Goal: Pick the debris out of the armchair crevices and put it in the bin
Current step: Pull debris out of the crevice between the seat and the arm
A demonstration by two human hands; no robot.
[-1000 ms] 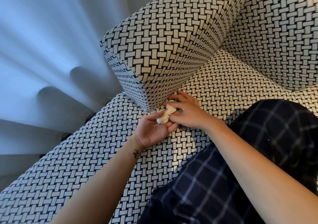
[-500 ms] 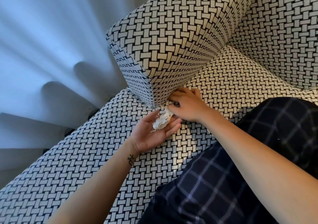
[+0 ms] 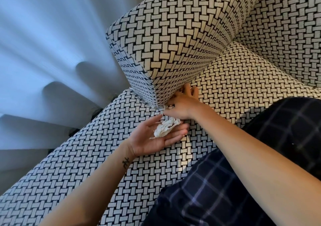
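At the armrest base: right grip [image 3: 182,105] sits at the crevice [image 3: 208,64] where the armrest [image 3: 173,43] meets the seat cushion [image 3: 243,90].
Right side: fingers [image 3: 190,92] are stretched out against the armrest wall. Some tips are hidden in the seam, and nothing is visibly held.
Left side: left grip [image 3: 152,139] is palm up just in front of the right grip. Its fingers are straight and relaxed, not curled.
Debris: crumpled white paper wad [image 3: 165,129] rests loose on the left grip's fingers, just under the right thumb. Contact with the thumb cannot be told.
Upholstery: black-and-cream basket weave covers the armrest, the seat cushion and the backrest [image 3: 286,34].
Wrist: small dark tattoo [image 3: 126,162] on the left forearm.
Surroundings: pale pleated curtain [image 3: 43,43] to the left; dark checked trousers [image 3: 225,191] at lower right.
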